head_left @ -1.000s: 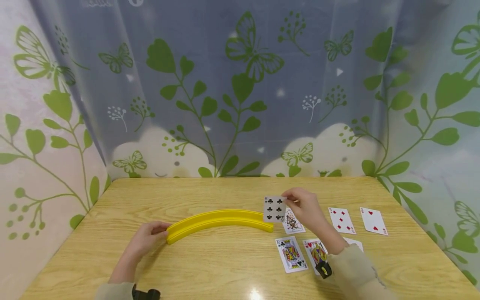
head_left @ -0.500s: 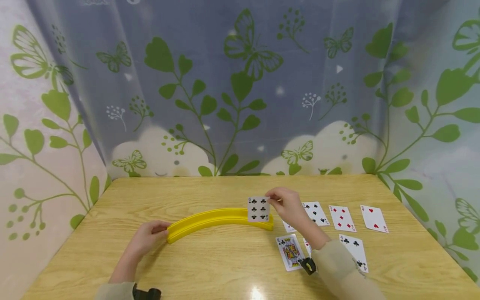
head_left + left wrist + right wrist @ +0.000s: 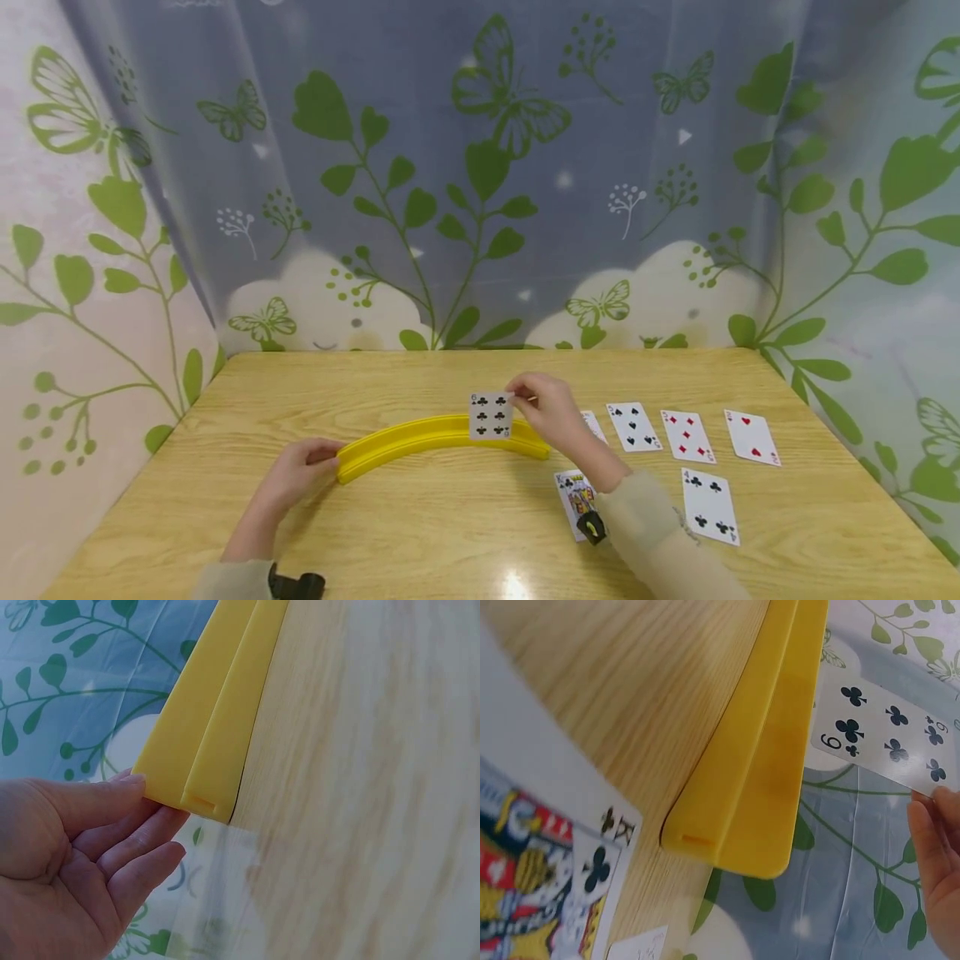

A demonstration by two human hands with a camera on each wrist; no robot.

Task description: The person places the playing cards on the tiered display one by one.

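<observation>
A curved yellow card holder [image 3: 420, 435] stands on the wooden table. My left hand [image 3: 298, 471] pinches its left end; the left wrist view has the thumb [image 3: 112, 793] on one face and the fingers behind the corner. My right hand [image 3: 551, 412] pinches the six of clubs [image 3: 491, 416] by its upper right corner. That card is upright, its face toward me, in front of the holder's right half in the head view. In the right wrist view, the six of clubs [image 3: 885, 731] is beyond the holder [image 3: 742, 750]. Whether it touches the groove I cannot tell.
Face-up cards lie on the right: five of spades [image 3: 634, 427], five of diamonds [image 3: 687, 437], two of hearts [image 3: 752, 437] and four of clubs [image 3: 710, 506]. A king of clubs [image 3: 574, 496] and another card [image 3: 593, 423] are partly hidden by my right arm. A patterned curtain [image 3: 405, 208] hangs behind the table.
My right hand has carried the six of clubs leftward along the card holder, uncovering the five of spades and four of clubs. My left hand has stayed at the holder's left end.
</observation>
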